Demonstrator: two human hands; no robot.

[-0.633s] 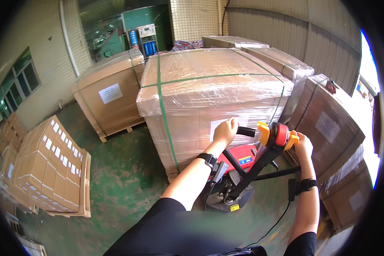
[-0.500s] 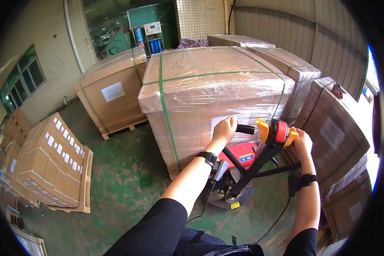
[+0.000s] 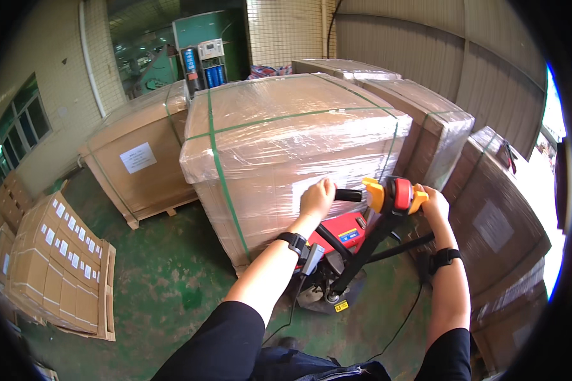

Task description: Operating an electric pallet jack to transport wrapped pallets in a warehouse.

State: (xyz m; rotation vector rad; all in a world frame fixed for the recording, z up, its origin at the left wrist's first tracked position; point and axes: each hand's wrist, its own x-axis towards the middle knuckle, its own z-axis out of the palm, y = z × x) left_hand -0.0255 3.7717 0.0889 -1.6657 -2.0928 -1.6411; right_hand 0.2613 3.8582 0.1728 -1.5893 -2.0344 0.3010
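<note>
While we look down through the head camera, our left hand [image 3: 316, 198] is wrapped around the left grip and our right hand [image 3: 429, 204] around the right grip of the pallet truck handle [image 3: 388, 194], with its yellow and red control head between them. From that head the black tiller [image 3: 356, 257] runs down and toward us to the red truck body [image 3: 340, 238] on the green floor [image 3: 165, 286]; the crossbar's long axis lies left to right. Directly beyond stands one big wrapped pallet load [image 3: 279, 152] with green straps, blocking the way ahead. We count three more wrapped loads: one far left [image 3: 140, 159], two at right [image 3: 426, 127] [image 3: 496, 222]. One stack of small cartons [image 3: 51, 267] lies at near left.
</note>
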